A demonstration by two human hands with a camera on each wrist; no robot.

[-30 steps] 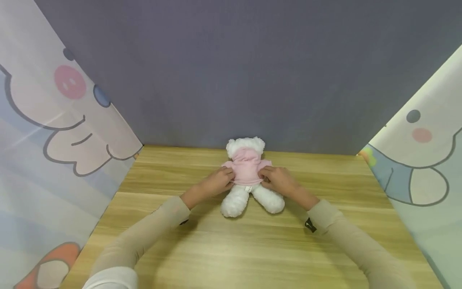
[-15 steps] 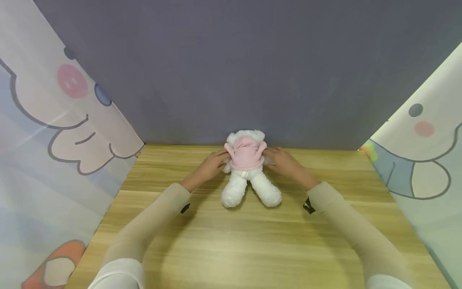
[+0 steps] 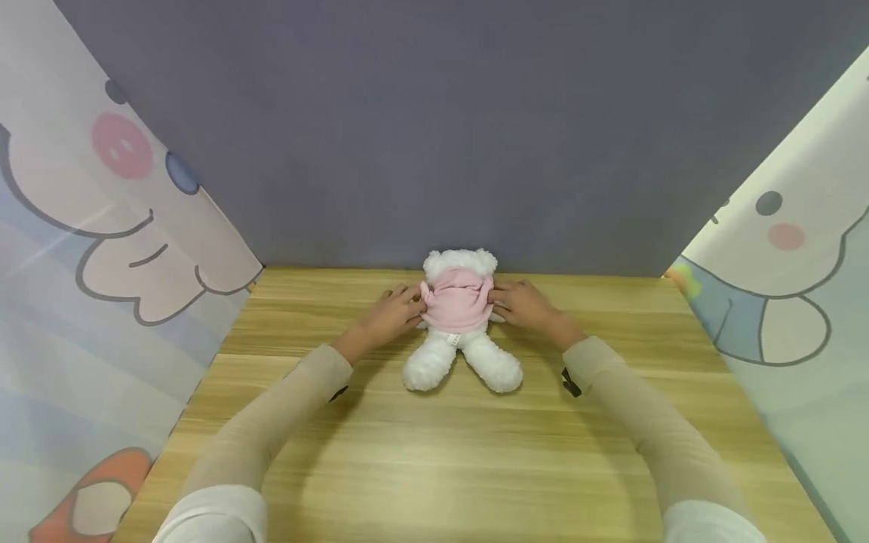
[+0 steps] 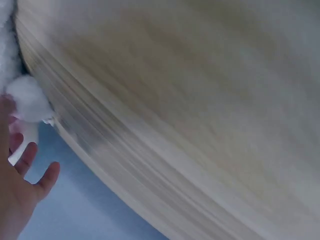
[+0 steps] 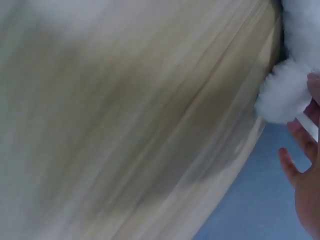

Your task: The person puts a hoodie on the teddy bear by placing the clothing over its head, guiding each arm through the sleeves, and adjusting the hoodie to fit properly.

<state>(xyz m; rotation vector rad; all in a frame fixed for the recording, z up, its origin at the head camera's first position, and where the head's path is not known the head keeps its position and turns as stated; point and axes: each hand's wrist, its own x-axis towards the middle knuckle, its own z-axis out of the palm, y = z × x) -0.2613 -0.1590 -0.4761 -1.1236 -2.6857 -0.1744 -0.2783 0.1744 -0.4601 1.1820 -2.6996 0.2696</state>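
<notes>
A white plush teddy bear [image 3: 498,364] lies at the far side of the wooden table, legs toward me, no face showing. It wears a pink shirt [image 3: 456,311], bunched up around its upper body; a small white tag shows below the hem. My left hand [image 3: 392,314] pinches the shirt's left side at the sleeve, and my right hand [image 3: 526,305] pinches the right side. In the left wrist view, outer fingers of the left hand [image 4: 20,185] spread apart beside a white paw [image 4: 30,100]. The right wrist view shows my right hand [image 5: 306,165] beside the other paw [image 5: 284,95]; fingertips are partly cut off.
A dark grey panel [image 3: 462,136] rises right behind the bear at the table's [image 3: 421,467] back edge. Cartoon-printed curtains, one on the left [image 3: 54,317] and one on the right [image 3: 815,392], flank the table.
Both hands moved from the shirt's lower sides up to its sleeves. The shirt is more bunched, its sleeves drawn in and the white arms partly showing. The bear shifted slightly away.
</notes>
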